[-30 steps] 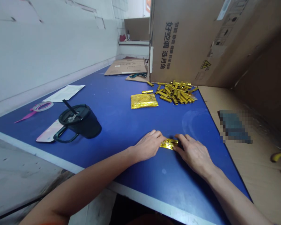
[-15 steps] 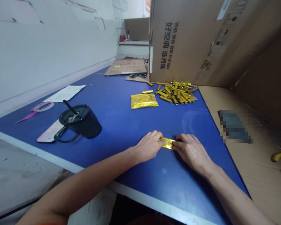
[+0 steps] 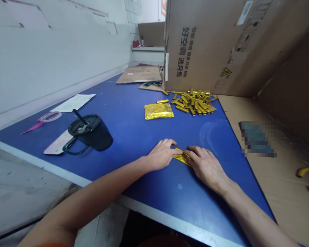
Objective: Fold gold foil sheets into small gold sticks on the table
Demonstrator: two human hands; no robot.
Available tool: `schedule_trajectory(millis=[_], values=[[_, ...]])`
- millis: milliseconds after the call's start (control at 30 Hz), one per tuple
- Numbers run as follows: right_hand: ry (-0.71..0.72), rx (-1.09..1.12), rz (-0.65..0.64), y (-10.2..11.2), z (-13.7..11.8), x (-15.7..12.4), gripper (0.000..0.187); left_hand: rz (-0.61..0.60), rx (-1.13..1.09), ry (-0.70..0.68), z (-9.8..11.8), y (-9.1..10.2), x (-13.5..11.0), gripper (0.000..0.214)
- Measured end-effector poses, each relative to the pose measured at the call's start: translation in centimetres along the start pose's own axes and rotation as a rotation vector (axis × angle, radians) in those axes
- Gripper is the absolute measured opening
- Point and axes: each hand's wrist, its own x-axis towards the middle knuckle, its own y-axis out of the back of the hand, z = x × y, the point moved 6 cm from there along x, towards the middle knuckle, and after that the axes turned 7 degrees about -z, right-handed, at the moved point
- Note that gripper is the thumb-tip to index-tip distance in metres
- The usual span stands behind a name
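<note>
A small strip of shiny gold foil (image 3: 182, 158) lies on the blue table between my two hands. At its left end my left hand (image 3: 162, 153) presses on the foil with the thumb side, the other fingers bent together above it. My right hand (image 3: 204, 165) grips the opposite end, its fingertips lying over the foil and hiding part of it. Farther up the table rests a flat gold foil packet (image 3: 159, 111). Beside that packet is a heap of short gold foil tubes (image 3: 194, 103), with a single gold tube (image 3: 162, 101) lying just behind the packet.
On the left stands a dark lidded mug (image 3: 94, 133) with a straw, next to a pale phone-like slab (image 3: 57, 142), a pink-and-clear ring (image 3: 50, 117) and a white paper (image 3: 74, 103). A large cardboard box (image 3: 206, 51) rises behind the heap. Flat cardboard (image 3: 141, 74) lies at the back.
My right hand has slid slightly left over the foil, and my left fingers have shifted up a little. Less of the strip shows flat, and it looks more slanted. The view has tilted slightly.
</note>
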Motion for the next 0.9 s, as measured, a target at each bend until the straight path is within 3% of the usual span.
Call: schedule_trajectory(millis=[100,267,467,667,900], values=[[0.048,0.022,0.005,-0.5,0.1,-0.1,0.037,-0.01,-0.031,0.001,-0.3,-0.1,0.1,0.03],[0.017,0.041,-0.052,-1.1,0.4,0.0,0.035,-0.014,-0.08,0.009,-0.9,-0.1,0.3,0.032],[0.037,0.042,-0.026,0.1,-1.1,-0.2,0.027,0.003,-0.087,0.036,-1.1,0.0,0.5,0.03],[0.002,-0.041,-0.049,0.3,-1.6,-0.3,0.024,0.009,-0.015,0.152,-1.0,0.4,0.7,0.036],[-0.018,-0.051,-0.045,0.1,-1.4,-0.3,0.025,-0.105,0.078,-0.024,0.3,0.4,1.7,0.038]])
